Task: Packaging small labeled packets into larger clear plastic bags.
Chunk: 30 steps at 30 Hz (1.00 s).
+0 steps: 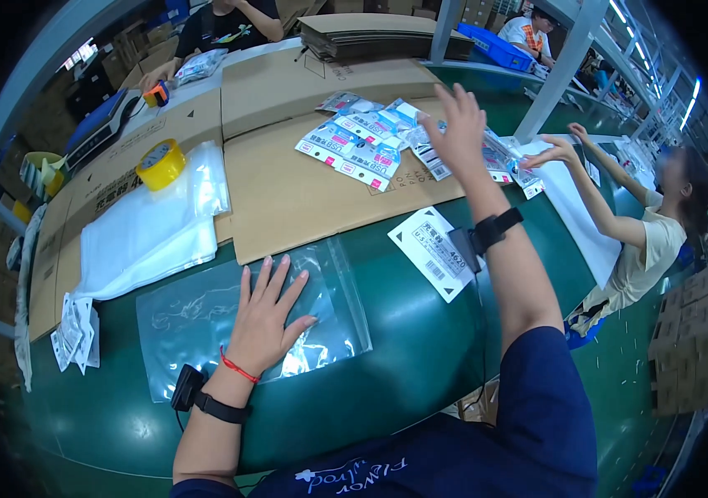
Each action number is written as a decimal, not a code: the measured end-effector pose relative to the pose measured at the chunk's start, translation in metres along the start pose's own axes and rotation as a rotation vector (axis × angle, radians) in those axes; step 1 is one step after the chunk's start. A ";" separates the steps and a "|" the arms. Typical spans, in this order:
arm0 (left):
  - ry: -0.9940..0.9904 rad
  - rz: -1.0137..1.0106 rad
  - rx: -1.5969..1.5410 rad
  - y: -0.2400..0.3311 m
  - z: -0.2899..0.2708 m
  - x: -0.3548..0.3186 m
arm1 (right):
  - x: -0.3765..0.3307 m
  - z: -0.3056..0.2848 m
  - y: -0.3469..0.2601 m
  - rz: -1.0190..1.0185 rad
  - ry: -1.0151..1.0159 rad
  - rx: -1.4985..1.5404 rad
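Observation:
My left hand (267,324) lies flat with its fingers spread on a clear plastic bag (180,332), which rests on the green table. Farther off to the right, my right hand (458,133) is raised with its fingers apart and nothing visible in them. It is nearest to a heap of small flat packets (358,149) in blue, white and pink, lying on brown cardboard. A white printed label sheet (435,253) lies on the table beneath my right forearm.
A yellow tape roll (161,164) sits on a stack of clear bags (151,241) at the left. Brown cardboard sheets (288,224) cover the far table. A co-worker (653,216) reaches in from the right, near a metal post (549,79). Another person (229,29) is across the table.

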<state>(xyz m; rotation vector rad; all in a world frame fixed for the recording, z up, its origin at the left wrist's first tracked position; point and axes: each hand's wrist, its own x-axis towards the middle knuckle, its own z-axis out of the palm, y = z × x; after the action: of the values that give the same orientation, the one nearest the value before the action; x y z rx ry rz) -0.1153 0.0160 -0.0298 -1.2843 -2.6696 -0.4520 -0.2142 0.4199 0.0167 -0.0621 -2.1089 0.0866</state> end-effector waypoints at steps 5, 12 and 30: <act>-0.010 -0.015 -0.029 -0.002 -0.002 0.000 | 0.005 -0.009 0.031 0.567 -0.395 -0.438; -0.047 -0.012 -0.037 0.001 -0.004 0.004 | -0.015 0.011 0.041 0.630 -0.756 -0.289; 0.230 0.030 -0.247 -0.002 -0.008 0.001 | -0.005 -0.039 -0.022 0.423 -0.494 0.369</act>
<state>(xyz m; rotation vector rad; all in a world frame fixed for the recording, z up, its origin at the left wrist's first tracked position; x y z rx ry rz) -0.1180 0.0131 -0.0226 -1.2433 -2.4588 -0.8908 -0.1781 0.3987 0.0340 -0.2891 -2.4994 0.8131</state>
